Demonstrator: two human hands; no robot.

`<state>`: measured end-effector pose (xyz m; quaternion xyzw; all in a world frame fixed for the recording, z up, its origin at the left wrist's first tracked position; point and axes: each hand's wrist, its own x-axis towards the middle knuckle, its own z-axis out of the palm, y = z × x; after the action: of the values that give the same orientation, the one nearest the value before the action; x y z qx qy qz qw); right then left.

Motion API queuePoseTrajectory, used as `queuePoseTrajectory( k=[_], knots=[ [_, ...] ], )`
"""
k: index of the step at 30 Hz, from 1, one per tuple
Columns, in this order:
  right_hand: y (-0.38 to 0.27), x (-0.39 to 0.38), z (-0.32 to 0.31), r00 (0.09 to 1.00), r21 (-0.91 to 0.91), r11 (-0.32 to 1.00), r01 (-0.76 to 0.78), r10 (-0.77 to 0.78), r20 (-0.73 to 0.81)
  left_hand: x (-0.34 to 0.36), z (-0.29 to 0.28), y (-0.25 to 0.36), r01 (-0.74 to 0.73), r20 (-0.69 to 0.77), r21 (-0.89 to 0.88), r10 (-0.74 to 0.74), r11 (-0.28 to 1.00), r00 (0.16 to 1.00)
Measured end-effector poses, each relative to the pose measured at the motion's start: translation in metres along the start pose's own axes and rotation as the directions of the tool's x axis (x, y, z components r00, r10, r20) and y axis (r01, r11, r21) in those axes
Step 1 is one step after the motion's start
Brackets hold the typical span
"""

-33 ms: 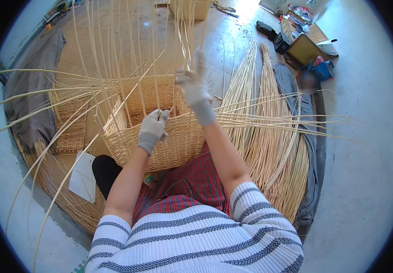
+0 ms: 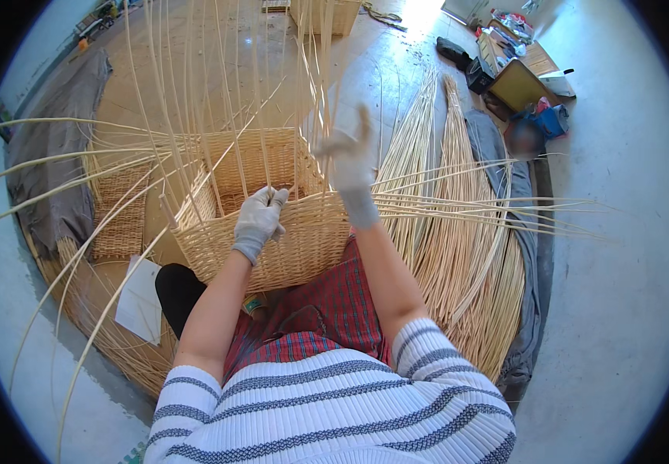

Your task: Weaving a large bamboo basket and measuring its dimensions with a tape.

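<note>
A rectangular woven wicker basket (image 2: 288,251) stands tilted above my lap, its mouth showing. Tall upright stakes (image 2: 265,100) rise from its walls. My left hand (image 2: 257,216), in a pale work glove, is closed on the rim of the near wall, thumb toward the inside. Raised beyond the basket's right corner is my right hand (image 2: 354,166), also gloved and blurred by motion. Its fingers look spread, one pointing up, and I make out nothing held in it. Long loose rods (image 2: 466,205) stick out from the basket's right side, others (image 2: 63,158) from its left.
Bundles of peeled rods (image 2: 458,263) lie on a dark cloth (image 2: 532,309) at the right. At left are a flat woven panel (image 2: 120,213), a white sheet (image 2: 141,301) and a grey cloth (image 2: 56,147). A box (image 2: 326,17) and a cluttered cabinet (image 2: 521,83) stand farther back.
My right hand has moved a little right and down, away from the stakes beside it. The left hand keeps its place on the rim.
</note>
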<state>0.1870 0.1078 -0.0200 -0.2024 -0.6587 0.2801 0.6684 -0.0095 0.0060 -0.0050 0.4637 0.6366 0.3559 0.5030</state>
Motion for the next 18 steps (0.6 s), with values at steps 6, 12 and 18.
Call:
queuePoseTrajectory(
  k=[6, 12, 18],
  knots=[
    [-0.116, -0.093, -0.074, 0.592, 0.111, 0.671, -0.733, 0.71, -0.382, -0.013, 0.031, 0.0, -0.447, -0.371, 0.082, 0.444, 0.891, 0.816],
    [-0.109, -0.051, -0.072, 0.772, -0.213, 0.776, -0.594, 0.476, -0.421, 0.043, 0.079, -0.01, -0.28, 0.073, -0.014, 0.28, 0.96, 0.957],
    [-0.046, 0.057, -0.062, 0.955, -0.618, 0.756, -0.216, 0.296, 0.03, 0.012, 0.109, 0.021, -0.177, -0.014, 0.235, 0.185, 0.956, 0.983]
  ],
)
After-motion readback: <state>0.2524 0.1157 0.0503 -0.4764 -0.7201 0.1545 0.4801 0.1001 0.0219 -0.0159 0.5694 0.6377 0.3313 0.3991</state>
